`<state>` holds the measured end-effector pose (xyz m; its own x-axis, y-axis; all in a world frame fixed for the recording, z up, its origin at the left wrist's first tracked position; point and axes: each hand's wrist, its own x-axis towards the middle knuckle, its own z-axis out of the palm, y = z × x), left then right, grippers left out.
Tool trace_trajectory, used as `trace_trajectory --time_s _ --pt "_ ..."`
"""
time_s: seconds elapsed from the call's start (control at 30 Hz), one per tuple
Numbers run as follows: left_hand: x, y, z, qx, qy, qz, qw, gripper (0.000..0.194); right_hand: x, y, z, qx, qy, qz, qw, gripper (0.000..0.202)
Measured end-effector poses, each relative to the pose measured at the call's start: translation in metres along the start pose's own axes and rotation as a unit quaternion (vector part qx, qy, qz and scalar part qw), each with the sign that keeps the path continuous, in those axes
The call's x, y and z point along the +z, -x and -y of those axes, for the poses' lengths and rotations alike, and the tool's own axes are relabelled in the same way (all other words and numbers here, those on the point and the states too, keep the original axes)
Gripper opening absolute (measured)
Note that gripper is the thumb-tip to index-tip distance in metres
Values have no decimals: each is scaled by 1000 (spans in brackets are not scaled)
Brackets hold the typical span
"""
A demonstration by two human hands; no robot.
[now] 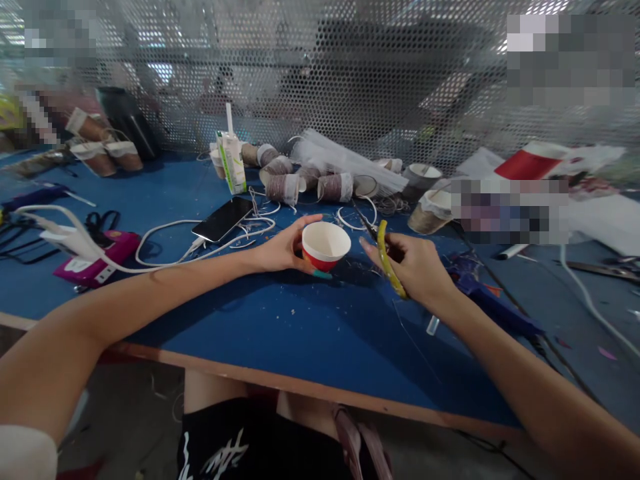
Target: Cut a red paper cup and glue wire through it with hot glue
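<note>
My left hand grips a paper cup from its left side, the white inside tilted toward me and a red band on its outer wall. Just right of the cup, my right hand is closed around scissors with yellow handles. Their dark blades point up and to the left, away from the cup; I cannot tell how far apart the blades are. Beneath my right wrist lies a blue glue gun, its clear glue stick showing on the near side.
Several twine-wrapped cups lie at the back near a perforated metal screen. A phone with a white cable, a drink carton and a magenta power strip are on the left. A red-and-white cup stands at right.
</note>
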<state>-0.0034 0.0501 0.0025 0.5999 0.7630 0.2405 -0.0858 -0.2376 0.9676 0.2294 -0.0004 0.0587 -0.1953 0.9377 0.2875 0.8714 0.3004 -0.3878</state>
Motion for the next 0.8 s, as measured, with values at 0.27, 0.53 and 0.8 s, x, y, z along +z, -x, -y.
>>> trace_trajectory --time_s 0.27,0.53,0.8 --pt "17 2 -1 35 -114 -56 991 83 -16 -1 3 -55 238 39 969 21" --pt "18 0 -2 67 -133 -45 988 79 -16 -2 4 -67 284 65 954 27" --pt "17 1 -4 41 -163 -63 984 78 -21 -5 6 -82 330 72 938 34"
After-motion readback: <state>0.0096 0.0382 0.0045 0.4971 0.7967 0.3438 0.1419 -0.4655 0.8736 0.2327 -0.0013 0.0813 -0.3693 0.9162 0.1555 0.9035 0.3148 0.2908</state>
